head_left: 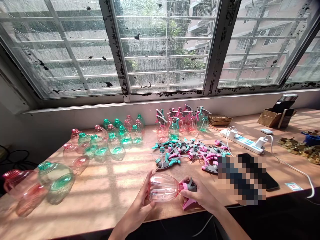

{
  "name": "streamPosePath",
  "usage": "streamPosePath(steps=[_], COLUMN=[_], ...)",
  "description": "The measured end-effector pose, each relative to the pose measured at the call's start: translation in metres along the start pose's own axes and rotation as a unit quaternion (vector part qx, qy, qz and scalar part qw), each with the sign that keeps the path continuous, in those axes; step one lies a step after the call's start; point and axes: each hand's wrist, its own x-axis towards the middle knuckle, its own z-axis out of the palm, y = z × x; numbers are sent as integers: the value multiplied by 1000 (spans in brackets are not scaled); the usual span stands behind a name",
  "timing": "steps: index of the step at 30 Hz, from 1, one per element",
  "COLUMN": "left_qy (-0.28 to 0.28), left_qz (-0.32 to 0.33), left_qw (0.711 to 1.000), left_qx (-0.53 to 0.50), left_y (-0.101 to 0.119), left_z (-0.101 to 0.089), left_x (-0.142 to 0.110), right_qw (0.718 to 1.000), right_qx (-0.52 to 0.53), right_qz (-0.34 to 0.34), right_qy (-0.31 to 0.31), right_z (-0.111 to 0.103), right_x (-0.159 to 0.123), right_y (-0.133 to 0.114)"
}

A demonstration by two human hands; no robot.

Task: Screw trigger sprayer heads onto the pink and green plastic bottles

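Note:
A clear pink spray bottle (163, 187) lies sideways between my hands, just above the table's front edge. My left hand (142, 200) cups the base of the bottle, thumb below and fingers behind it. Wrapped round the pink and grey trigger sprayer (188, 187) at its neck is my right hand (200, 195). The pink trigger points down toward the table edge. Beyond my hands lies a pile of loose trigger sprayers (186, 151) in pink, teal and grey.
Open green and pink bottles (116, 146) stand at the left. Bottles with sprayers fitted (183, 121) stand by the windowsill. Rightward are a white power strip (242, 141), its cable, a black phone (260, 173), a cardboard box (268, 117) and gold-coloured pieces (300, 148).

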Motion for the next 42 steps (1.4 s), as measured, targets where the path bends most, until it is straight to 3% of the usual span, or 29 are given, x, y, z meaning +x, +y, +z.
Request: streamPosePath(steps=[11, 22, 42], left_qy=[12, 15, 16], left_qz=[1, -25, -9], left_qw=[1000, 999, 1000], left_qx=[9, 29, -13], left_y=[-5, 19, 4], left_z=[2, 11, 8], left_x=[-1, 2, 2], right_qw=[999, 999, 999], right_qx=[33, 33, 46], right_qz=[11, 6, 6], right_qy=[10, 15, 24], right_z=[4, 5, 5], right_x=[-2, 1, 1], right_y=[-2, 4, -5])
